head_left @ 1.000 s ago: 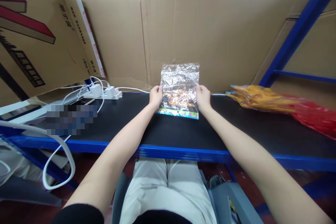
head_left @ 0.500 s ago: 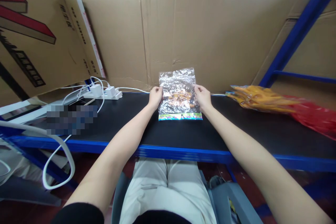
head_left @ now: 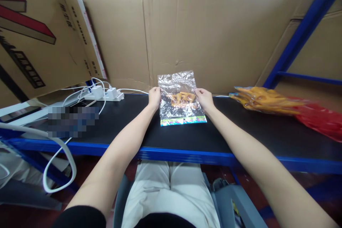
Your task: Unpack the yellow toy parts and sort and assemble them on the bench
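A clear crinkled plastic bag (head_left: 178, 84) with an orange item (head_left: 183, 99) inside and a colourful printed strip along its near edge lies tilted on the black shelf top (head_left: 139, 128). My left hand (head_left: 154, 97) grips the bag's left edge, fingers closed. My right hand (head_left: 204, 98) pinches its right edge. Both forearms reach forward from the bottom of the view.
A pile of orange packets (head_left: 262, 100) and a red plastic bag (head_left: 322, 121) lie at the right. A white power strip (head_left: 105, 94) with chargers and cables sits at the left rear. Cardboard (head_left: 213, 32) walls the back. The shelf's blue front rail (head_left: 187, 155) runs across.
The bag has tipped down from nearly upright toward the shelf and shifted slightly left. Both hands kept hold of its edges and moved a little left with it.
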`<action>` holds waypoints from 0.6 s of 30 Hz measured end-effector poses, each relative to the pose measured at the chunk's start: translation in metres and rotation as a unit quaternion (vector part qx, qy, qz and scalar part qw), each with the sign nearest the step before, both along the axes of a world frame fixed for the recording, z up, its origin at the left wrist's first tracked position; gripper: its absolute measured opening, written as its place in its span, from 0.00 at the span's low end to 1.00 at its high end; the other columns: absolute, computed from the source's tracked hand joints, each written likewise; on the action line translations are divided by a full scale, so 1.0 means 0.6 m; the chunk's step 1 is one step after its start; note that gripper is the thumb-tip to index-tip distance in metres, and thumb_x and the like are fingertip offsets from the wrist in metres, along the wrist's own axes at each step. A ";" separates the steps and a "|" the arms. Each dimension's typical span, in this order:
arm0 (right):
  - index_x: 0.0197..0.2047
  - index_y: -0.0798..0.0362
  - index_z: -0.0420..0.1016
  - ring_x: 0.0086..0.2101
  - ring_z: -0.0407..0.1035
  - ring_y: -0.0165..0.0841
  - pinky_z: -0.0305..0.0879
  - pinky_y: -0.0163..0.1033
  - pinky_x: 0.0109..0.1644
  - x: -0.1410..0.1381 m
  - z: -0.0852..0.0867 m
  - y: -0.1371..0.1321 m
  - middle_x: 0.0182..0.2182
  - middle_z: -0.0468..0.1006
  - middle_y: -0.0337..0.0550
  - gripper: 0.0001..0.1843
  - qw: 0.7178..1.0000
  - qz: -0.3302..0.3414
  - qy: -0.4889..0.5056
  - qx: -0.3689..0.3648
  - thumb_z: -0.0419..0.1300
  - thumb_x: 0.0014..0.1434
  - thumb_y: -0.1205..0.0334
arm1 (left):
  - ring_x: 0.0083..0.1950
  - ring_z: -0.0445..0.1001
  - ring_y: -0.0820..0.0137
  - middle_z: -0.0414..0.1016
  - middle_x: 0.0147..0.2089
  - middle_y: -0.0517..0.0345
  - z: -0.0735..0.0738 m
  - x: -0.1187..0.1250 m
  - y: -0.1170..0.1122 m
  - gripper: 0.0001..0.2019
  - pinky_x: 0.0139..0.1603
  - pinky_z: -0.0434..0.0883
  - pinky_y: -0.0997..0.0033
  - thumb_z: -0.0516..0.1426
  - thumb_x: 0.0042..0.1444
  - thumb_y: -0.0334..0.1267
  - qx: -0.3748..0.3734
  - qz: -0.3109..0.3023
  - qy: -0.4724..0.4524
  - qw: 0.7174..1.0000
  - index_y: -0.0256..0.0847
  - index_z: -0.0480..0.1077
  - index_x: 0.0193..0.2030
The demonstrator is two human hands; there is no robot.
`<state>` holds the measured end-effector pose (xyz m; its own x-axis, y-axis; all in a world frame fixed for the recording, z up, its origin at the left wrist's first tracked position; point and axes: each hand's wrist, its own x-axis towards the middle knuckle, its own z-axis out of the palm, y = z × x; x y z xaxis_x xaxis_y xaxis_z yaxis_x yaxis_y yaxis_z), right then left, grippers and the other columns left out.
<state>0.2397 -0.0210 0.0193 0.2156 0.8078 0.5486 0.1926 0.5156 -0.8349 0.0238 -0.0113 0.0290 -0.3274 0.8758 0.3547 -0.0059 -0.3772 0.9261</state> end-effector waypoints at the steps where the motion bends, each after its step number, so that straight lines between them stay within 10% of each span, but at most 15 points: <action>1: 0.30 0.56 0.74 0.27 0.69 0.32 0.65 0.35 0.29 0.001 0.001 0.000 0.23 0.72 0.41 0.19 1.000 0.002 0.007 -0.005 0.61 0.51 0.46 | 0.14 0.53 0.78 0.51 0.12 0.69 0.001 -0.001 -0.001 0.11 0.18 0.51 0.78 0.49 0.54 0.28 -0.007 -0.007 -0.006 1.000 0.39 0.61 0.22; 18: 0.35 0.55 0.77 0.28 0.69 0.32 0.66 0.38 0.31 0.002 0.003 0.003 0.26 0.75 0.41 0.15 0.999 0.047 0.009 -0.024 0.60 0.49 0.53 | 0.23 0.62 0.76 0.62 0.22 0.64 -0.014 -0.016 0.027 0.11 0.26 0.60 0.77 0.50 0.60 0.38 0.102 0.076 0.069 0.989 0.38 0.67 0.29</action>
<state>0.2412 -0.0195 0.0210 0.1476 0.8503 0.5052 0.1300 0.4897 -0.8622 0.0144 0.0048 0.0206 -0.3861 0.7253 0.5700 0.1876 -0.5433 0.8183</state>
